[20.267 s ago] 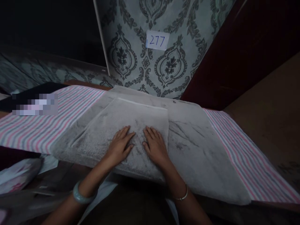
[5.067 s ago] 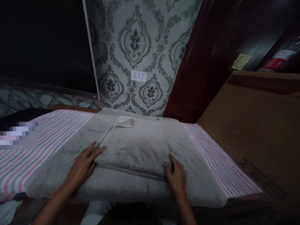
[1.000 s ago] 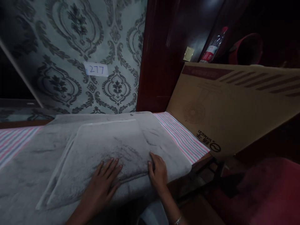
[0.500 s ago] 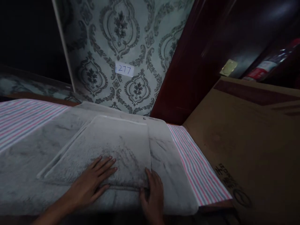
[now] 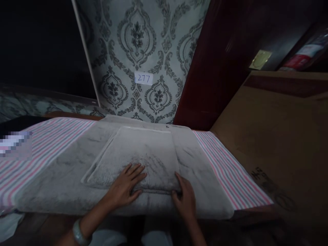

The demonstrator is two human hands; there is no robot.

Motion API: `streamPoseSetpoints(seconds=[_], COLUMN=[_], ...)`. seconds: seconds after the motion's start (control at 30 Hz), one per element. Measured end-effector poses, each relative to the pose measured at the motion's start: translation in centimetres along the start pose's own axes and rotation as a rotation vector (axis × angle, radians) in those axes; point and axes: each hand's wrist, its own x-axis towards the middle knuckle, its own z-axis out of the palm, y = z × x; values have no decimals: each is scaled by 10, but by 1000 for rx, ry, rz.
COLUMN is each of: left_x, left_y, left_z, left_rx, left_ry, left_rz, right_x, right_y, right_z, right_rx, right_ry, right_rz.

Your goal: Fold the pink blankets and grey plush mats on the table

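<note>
Towel [image 5: 151, 145] folded into a flat pad, near the middle of a larger grey cloth [image 5: 64, 171], seemingly in layers, edges showing at its left side. Grey cloth overlies a striped cloth [image 5: 228, 167], pink, white and grey, which shows at both ends of the bench [image 5: 73, 115].

Left hand [image 5: 127, 186] palm down at the towel's near edge; fingers straight, slightly spread, gripping nothing; thumb out to the side, by that edge. Pale bangle [image 5: 79, 233] on the left wrist.

Right hand [image 5: 185, 195] at the towel's near right corner, thumb and forefinger parted about it; cannot tell whether the corner is pinched.

Behind: patterned wall [image 5: 137, 36] with card [image 5: 144, 78] reading 277. Cardboard box [image 5: 271, 133] to the right; bottle [image 5: 304, 56] beyond it, blurred.
</note>
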Motion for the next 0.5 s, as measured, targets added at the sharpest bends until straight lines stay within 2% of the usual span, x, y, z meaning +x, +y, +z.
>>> streamPoseSetpoints(seconds=[0.13,0.23,0.37,0.5], left_x=[0,3,18,33], left_y=[-2,7,38,64], left_z=[0,2,5,-8], left_rx=[0,-4,-65,-166], left_ry=[-35,-19,57,234], left_rz=[-1,-31,-78,-130], right_x=[13,28,49,52], right_y=[-8,-27,-74,-131], right_z=[0,-3,-18,-44], right_rx=[93,207,404,583], right_ry=[-7,58,144,150], right_rz=[97,199,336,344])
